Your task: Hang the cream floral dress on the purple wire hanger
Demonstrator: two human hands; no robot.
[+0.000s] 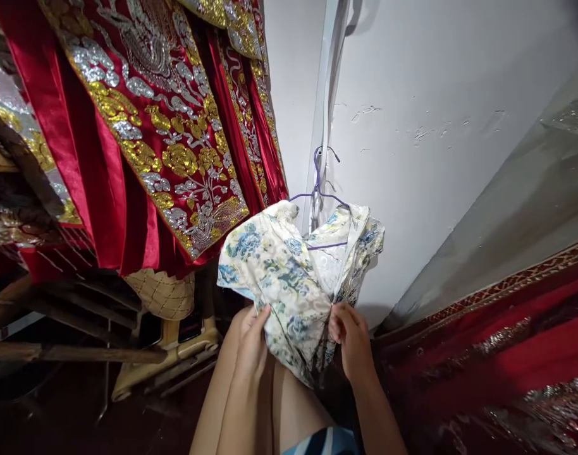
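Note:
A white floral blouse [289, 272] with blue and green flowers hangs in front of me on a purple hanger [316, 183]. The hanger's hook is up against the white wall. My left hand [253, 335] pinches the blouse's lower left side between thumb and fingers. At the right, my right hand [348, 325] is closed on the front edge, just under the neckline's lowest point. The cloth bunches between both hands, and its lower end droops over my legs. Darker patterned cloth shows at the blouse's right side.
Red garments [175, 139] with gold and silver embroidery hang at the upper left. Below them stand wooden poles [75, 352] and a beige plastic frame [160, 363]. Behind the hanger runs a white wall [436, 126]. At the right lies red embroidered cloth [507, 341] under clear plastic.

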